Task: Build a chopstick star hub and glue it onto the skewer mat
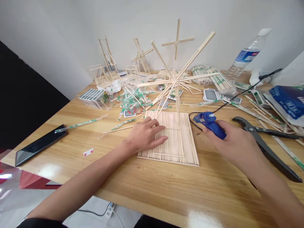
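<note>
My right hand [234, 142] is wrapped around a blue hot glue gun [210, 123], held over the table to the right of a model built from wooden sticks. The model has a square stick base [190, 139], a thin stick frame standing on it, and a windmill-like wheel of stick arms [174, 79] at the top. My left hand [148, 133] lies over the left part of the base, thumb and fingers apart, and covers some of the frame's lower sticks. No object shows between its fingers.
Long-handled cutters [266, 139] lie at the right, near a blue package [288, 103]. Behind the model are plastic wrappers [135, 95], loose sticks, playing cards [210, 94], other stick models [105, 66] and a water bottle [248, 52]. A phone [40, 145] rests at the left edge.
</note>
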A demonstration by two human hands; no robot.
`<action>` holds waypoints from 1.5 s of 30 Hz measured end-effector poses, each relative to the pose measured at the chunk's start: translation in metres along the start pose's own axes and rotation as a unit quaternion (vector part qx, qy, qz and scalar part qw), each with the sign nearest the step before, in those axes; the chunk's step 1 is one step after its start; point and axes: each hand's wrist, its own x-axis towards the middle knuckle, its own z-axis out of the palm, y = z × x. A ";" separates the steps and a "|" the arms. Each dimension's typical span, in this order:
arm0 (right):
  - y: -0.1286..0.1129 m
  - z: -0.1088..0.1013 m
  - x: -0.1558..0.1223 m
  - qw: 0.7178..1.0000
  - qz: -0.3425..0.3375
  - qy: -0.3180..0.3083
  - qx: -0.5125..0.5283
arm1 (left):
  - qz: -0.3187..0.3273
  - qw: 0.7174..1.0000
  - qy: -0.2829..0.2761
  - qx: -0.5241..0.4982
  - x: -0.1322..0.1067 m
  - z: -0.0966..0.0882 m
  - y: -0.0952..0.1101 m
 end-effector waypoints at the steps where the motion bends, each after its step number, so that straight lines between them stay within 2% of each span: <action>1: 0.000 0.000 -0.001 1.000 -0.001 0.008 0.005 | -0.001 1.000 -0.002 0.002 0.001 0.000 0.000; 6: -0.002 0.001 -0.004 0.998 0.009 0.059 0.018 | -0.001 1.000 -0.014 0.020 0.003 -0.002 0.002; 12: 0.000 0.004 -0.003 0.998 0.016 0.065 -0.022 | -0.011 0.999 -0.030 0.018 0.002 -0.002 0.005; 16: 0.003 0.012 0.002 0.997 -0.017 0.073 -0.035 | -0.016 1.000 -0.001 -0.014 0.001 0.001 0.005; 19: 0.006 0.021 0.006 0.995 -0.043 0.083 -0.035 | -0.009 0.999 -0.001 -0.039 0.002 0.002 0.008; 29: 0.011 0.031 0.010 0.994 -0.071 0.077 -0.014 | -0.024 0.998 -0.055 -0.011 0.008 0.001 0.021; 37: 0.005 0.027 0.009 0.998 -0.053 0.039 -0.020 | -0.024 0.997 -0.069 0.000 0.009 0.001 0.023; 45: 0.009 0.030 0.010 0.996 -0.071 0.047 -0.013 | -0.049 0.997 -0.063 -0.021 0.009 0.003 0.032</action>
